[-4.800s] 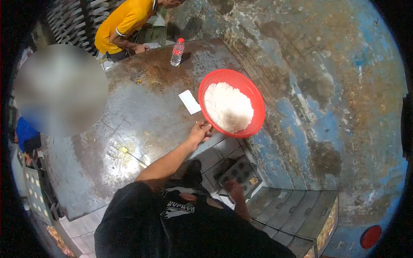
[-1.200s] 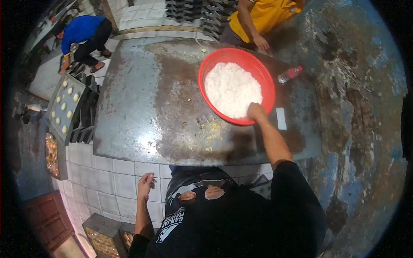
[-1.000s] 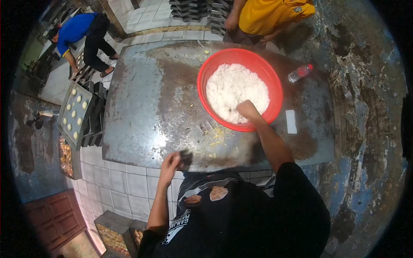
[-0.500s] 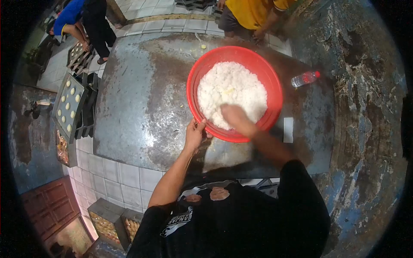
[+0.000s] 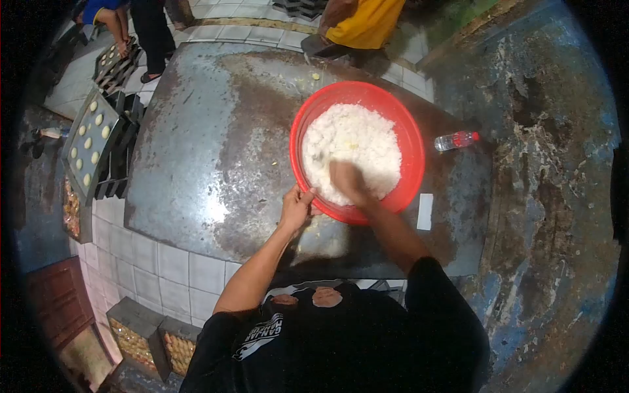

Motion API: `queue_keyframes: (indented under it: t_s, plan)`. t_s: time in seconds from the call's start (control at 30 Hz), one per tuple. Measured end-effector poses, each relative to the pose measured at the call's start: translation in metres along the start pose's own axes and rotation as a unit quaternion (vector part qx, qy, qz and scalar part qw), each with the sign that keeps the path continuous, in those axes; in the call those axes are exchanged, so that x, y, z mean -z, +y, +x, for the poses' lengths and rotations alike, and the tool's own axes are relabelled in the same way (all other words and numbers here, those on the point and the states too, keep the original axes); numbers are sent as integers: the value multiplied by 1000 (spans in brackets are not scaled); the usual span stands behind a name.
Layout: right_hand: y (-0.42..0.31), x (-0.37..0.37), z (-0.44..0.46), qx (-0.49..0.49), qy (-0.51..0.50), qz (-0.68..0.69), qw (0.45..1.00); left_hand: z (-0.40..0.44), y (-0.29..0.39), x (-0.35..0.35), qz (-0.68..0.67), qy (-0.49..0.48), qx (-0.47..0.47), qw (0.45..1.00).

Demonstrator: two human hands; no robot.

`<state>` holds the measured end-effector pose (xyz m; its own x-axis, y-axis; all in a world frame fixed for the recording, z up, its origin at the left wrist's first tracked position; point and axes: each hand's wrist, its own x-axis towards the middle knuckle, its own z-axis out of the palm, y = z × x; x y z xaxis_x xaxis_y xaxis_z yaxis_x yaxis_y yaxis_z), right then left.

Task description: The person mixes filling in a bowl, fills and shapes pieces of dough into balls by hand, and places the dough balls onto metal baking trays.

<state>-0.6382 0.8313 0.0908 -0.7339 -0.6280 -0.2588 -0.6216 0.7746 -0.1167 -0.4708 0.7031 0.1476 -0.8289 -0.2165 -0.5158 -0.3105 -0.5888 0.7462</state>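
A large red plastic basin (image 5: 414, 141) stands on the metal table, holding a heap of white, crumbly stuff (image 5: 367, 134) with a faint yellow patch in it. My left hand (image 5: 297, 208) grips the basin's near-left rim, thumb over the edge. Inside the basin, my right hand (image 5: 347, 180) is curled down into the near part of the white heap, blurred by motion. Just left of it a small greyish thing (image 5: 318, 156) shows in the heap, too unclear to name. What the right fingers close on is hidden.
Right of the basin lie a clear bottle with a red cap (image 5: 457, 141) and a white card (image 5: 424, 211). Trays with pale dough rounds (image 5: 90, 141) are stacked at left. Filled tins (image 5: 139, 340) stand below left. Two people work beyond the table (image 5: 177, 150).
My view has shifted, so most things sit a little further left and the basin slightly lower. My right hand has moved within the white heap. The person in yellow has bent or moved leftward.
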Motion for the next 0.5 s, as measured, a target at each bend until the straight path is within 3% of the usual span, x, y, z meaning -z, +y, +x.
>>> queue_keyframes:
  t_s: [0.03,0.07,0.17,0.2,0.27,0.3,0.37,0.43,0.5]
  plan:
    - [21,-5,21,53,166,30,984,-1,0,1,14,3,-2,1000]
    - [49,-7,53,-40,114,54,991,-3,0,1,21,11,1,1000]
    - [135,14,68,-132,154,33,979,-1,-2,4,40,13,-12,999]
    - [139,36,44,-152,147,29,977,2,-8,5,29,9,-14,999]
    - [133,28,-1,-130,13,-80,988,6,-8,3,8,1,-23,1000]
    - [134,-4,-29,48,-4,-106,993,6,-7,4,1,-5,-16,1000]
    - [75,-56,-62,46,-4,-118,992,7,-6,3,-13,-9,-10,1000]
    - [38,-41,-67,75,11,-125,989,4,-8,4,-27,-6,-3,1000]
    - [50,-15,-22,15,82,14,996,0,-9,1,-20,-2,-2,1000]
